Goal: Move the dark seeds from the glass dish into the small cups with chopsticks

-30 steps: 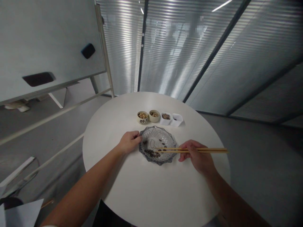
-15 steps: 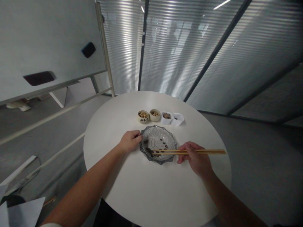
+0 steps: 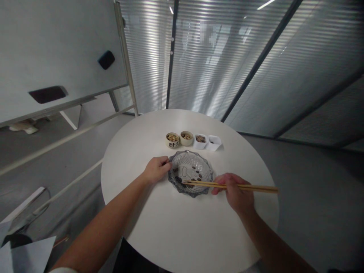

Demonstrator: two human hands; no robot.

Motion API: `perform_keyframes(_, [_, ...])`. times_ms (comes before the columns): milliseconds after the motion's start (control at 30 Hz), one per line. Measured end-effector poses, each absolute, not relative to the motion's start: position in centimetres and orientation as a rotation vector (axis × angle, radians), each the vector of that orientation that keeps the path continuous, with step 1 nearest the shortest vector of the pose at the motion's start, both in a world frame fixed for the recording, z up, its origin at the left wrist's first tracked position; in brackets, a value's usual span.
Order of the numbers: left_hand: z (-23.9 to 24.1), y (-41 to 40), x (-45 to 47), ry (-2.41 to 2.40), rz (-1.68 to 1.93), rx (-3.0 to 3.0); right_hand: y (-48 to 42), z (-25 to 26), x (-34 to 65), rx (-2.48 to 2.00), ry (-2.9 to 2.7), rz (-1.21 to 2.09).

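Note:
My left hand [image 3: 158, 169] grips the left rim of a clear glass bowl [image 3: 209, 167] with a scalloped edge. Several dark seeds [image 3: 196, 169] are scattered inside it, with a denser cluster at its lower left. In my right hand [image 3: 234, 191], at the bowl's right side, is a pair of wooden chopsticks [image 3: 204, 184]. Their tips reach into the bowl over the seeds and lie close together; whether a seed is pinched between them is too small to tell.
Behind the bowl stand two cream cups [image 3: 172, 144] [image 3: 186, 142] of nuts, a white dish [image 3: 200, 146] of small brown pieces, and another white dish [image 3: 215, 147] with a dark bit. All rest on a round white table [image 3: 182, 231]. A whiteboard [image 3: 62, 45] stands left; ribbed glass panels [image 3: 199, 76] rise behind.
The chopstick tips have drawn together, and their rear ends have swung slightly down and to the right. My left hand still holds the bowl's rim.

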State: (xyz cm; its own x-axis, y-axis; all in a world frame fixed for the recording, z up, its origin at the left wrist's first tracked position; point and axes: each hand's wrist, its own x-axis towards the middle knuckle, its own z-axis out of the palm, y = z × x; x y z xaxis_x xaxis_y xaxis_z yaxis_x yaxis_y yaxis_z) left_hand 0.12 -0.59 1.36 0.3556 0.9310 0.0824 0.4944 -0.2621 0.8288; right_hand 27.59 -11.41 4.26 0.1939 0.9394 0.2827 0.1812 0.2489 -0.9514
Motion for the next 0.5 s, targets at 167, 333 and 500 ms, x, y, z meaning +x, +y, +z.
perform_keyframes(167, [1.4,-0.6,0.1,1.240,0.758,1.911,-11.2,4.2,28.8,-1.176,-1.185,0.827])
perform_keyframes(333, [1.4,-0.6,0.1,1.244,0.761,1.907,-11.3,4.5,30.0,-1.205,-1.274,0.961])
perform_keyframes(500, [1.2,-0.5,0.0,1.226,0.761,1.900,-11.6,4.6,30.1,-1.218,-1.337,1.000])
